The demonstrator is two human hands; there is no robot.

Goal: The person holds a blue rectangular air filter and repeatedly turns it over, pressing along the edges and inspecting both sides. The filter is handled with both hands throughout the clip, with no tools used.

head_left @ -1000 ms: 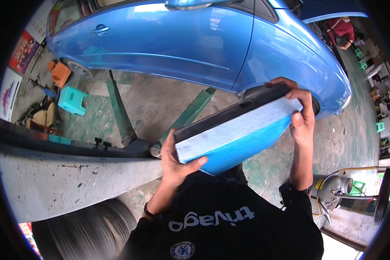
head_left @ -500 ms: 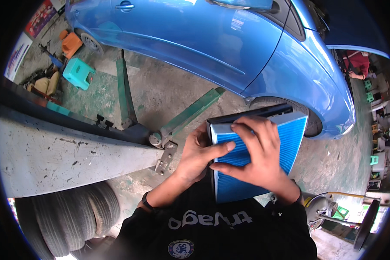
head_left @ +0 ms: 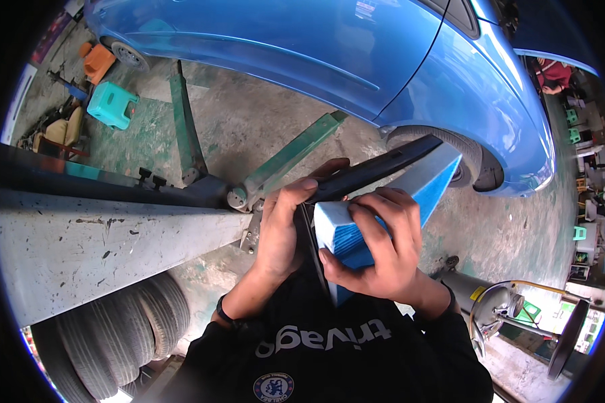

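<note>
My left hand (head_left: 279, 232) is closed around the near corner of a black plastic filter frame (head_left: 376, 166), with its thumb on top. My right hand (head_left: 391, 258) grips a blue pleated air filter (head_left: 343, 243) with a white border, fingers over its end and thumb along the near edge. The filter stands tilted out of the frame, a gap showing between them at the near end. Both are held in front of my chest, above the floor. The filter's underside and part of the frame are hidden.
A blue car (head_left: 282, 47) stands ahead, its front wheel (head_left: 467, 158) beyond the filter. Green lift arms (head_left: 292, 151) and a grey lift post (head_left: 114, 245) are at left, stacked tires (head_left: 117, 329) below. At right are a metal tank (head_left: 474, 292) and, farther off, another person (head_left: 553, 75).
The filter and frame have tipped and come apart at the near end. My left hand has shifted left with the frame, while my right hand has drawn the filter away from it.
</note>
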